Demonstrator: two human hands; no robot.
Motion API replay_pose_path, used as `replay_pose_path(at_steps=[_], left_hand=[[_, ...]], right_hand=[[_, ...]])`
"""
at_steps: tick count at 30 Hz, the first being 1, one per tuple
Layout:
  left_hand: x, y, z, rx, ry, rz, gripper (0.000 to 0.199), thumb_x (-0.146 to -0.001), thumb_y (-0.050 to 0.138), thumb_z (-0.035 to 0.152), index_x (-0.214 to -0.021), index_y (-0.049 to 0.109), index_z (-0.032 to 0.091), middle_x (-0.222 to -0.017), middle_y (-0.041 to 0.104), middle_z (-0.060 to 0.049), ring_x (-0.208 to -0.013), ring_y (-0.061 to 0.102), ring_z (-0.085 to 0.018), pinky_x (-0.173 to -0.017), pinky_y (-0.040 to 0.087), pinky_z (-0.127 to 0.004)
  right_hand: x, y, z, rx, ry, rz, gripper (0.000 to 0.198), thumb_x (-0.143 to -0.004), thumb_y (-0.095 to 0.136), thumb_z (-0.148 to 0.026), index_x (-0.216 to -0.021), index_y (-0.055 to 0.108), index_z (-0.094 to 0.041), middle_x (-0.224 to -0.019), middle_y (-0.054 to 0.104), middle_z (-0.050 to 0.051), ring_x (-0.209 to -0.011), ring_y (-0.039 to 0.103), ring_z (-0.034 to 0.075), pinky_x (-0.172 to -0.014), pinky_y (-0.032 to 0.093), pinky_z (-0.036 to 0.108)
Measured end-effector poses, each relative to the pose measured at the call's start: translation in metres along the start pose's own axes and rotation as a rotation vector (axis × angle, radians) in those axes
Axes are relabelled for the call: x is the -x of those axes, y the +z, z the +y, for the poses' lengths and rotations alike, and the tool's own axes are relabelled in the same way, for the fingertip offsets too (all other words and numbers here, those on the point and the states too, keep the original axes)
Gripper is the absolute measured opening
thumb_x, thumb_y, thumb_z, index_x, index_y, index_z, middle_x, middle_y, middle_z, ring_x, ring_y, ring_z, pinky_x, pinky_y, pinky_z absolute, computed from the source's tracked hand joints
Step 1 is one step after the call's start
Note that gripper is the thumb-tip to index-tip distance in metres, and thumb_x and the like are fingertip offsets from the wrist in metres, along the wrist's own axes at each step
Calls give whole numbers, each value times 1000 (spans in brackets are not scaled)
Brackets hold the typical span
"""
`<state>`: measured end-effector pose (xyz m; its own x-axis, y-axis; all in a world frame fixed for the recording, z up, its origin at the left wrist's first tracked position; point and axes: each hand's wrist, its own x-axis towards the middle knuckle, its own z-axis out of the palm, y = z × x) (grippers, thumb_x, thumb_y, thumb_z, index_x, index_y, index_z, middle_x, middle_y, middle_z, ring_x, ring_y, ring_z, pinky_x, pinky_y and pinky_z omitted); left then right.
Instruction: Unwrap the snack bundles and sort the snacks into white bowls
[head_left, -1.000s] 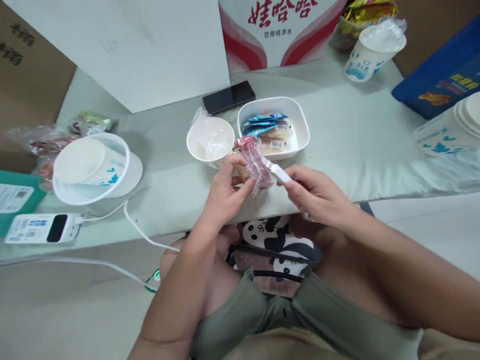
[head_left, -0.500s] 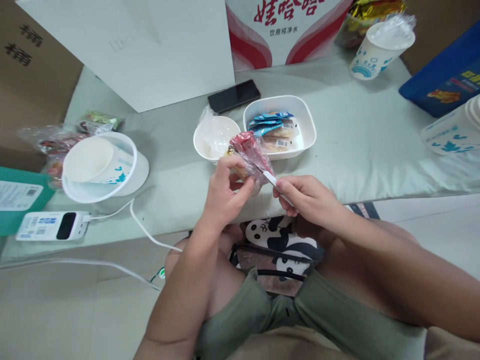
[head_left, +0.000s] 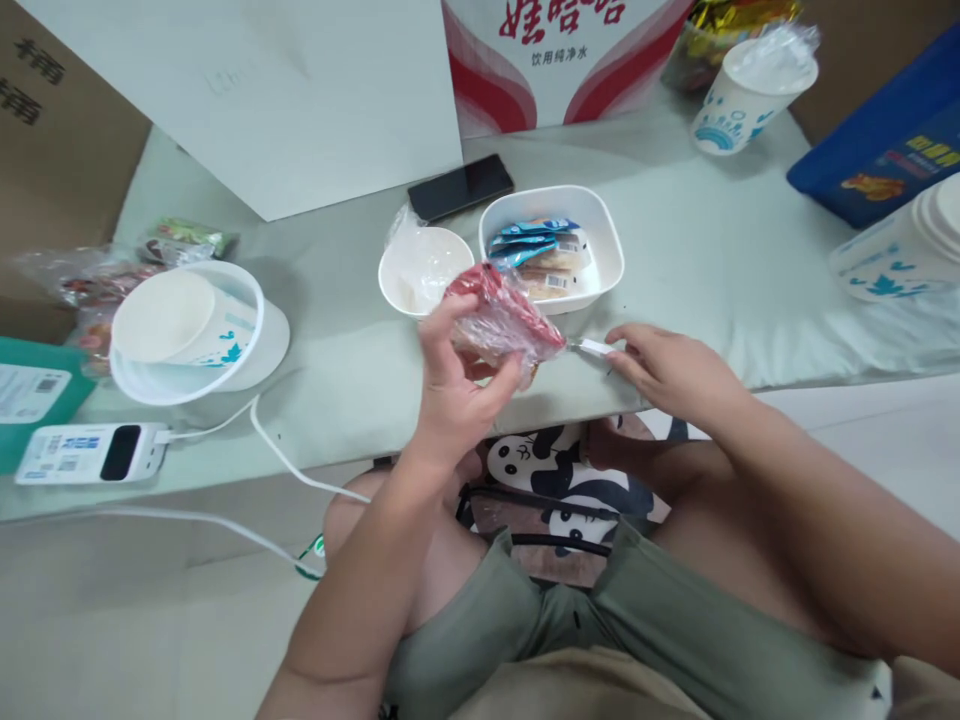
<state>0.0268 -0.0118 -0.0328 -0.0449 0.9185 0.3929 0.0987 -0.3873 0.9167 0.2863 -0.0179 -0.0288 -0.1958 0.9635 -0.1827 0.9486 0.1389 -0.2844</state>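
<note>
My left hand (head_left: 469,375) is closed on a crinkled clear plastic packet (head_left: 499,315) with red printing, held up over the table's front edge. Between the fingertips of my right hand (head_left: 671,370) is a slim white tool (head_left: 594,347) with a narrow dark tip; its exact kind is unclear. The tool lies low over the tabletop, just right of the packet's corner. Behind the packet are a white bowl (head_left: 401,290) lined with clear film and a white rectangular tub (head_left: 616,255). Several blue sachets (head_left: 529,235) and clear-wrapped pieces (head_left: 551,280) lie in the tub.
A black phone (head_left: 461,187) lies behind the bowls. At left are a white tub (head_left: 270,345) holding a paper cup (head_left: 176,320), and a white power bank (head_left: 90,453) with a cable. Film-topped cup (head_left: 739,110), blue bag (head_left: 885,140) and stacked cups (head_left: 900,250) stand right.
My right hand has drawn the white tool away from the packet, rightward and down to the tabletop. My left hand has turned the packet, showing more of its red side.
</note>
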Motion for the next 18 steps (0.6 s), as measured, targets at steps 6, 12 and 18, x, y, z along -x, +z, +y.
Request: replay_pose_path(at_steps=[6,12,18], left_hand=[[15,21,-5,-178,5,-214,47,-81,69,14,-122,51,28,-106,61,0,-72,60,-8,-66,53,-20],[11,19,4,-448,-97,-244,22,-85,69,29,-103,56,25,-83,66,4,-59,60,-11,-62,46,-24],[-7,-3,18,-758,-368,-386,11,-91,57,31,-101,59,25,-89,66,-1,-61,58,-15,-68,46,-31]], right_hand=[[7,1,1,133,38,260,34,-94,50,-36,-119,66,-20,-107,70,19,-100,64,37,-81,47,48],[11,8,-28,-276,-438,134,38,-92,58,-38,-125,61,-21,-113,72,13,-102,66,30,-89,50,44],[0,25,-35,-318,-434,30,46,-95,54,-26,-139,53,-15,-87,70,6,-82,63,23,-79,46,36]])
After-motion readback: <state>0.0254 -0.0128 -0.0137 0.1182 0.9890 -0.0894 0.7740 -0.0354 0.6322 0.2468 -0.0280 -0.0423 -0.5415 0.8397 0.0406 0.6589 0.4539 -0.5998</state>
